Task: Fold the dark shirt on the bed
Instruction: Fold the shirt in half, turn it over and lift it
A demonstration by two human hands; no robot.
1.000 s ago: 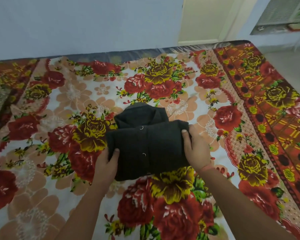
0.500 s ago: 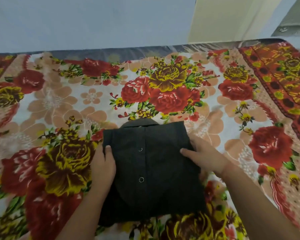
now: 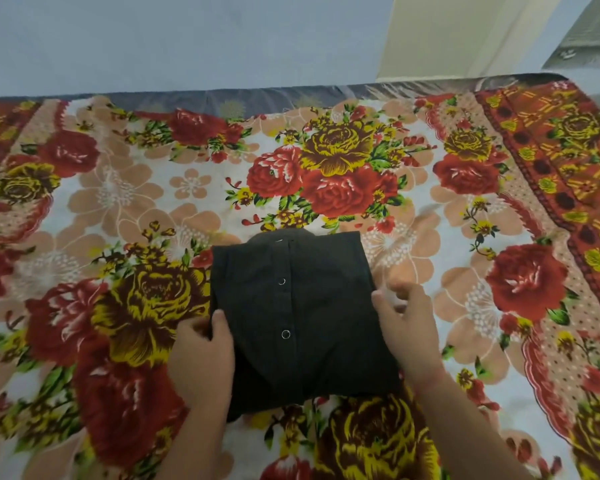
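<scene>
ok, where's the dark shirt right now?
Head view, lower centre: the dark shirt lies folded on the floral bedsheet, between the left hand gripping its left edge and the right hand at its right edge.

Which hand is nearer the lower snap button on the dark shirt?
Left. The left hand grips the dark shirt at its left edge, thumb on top, just left of the lower snap button. The right hand is at the right edge, farther off.
</scene>
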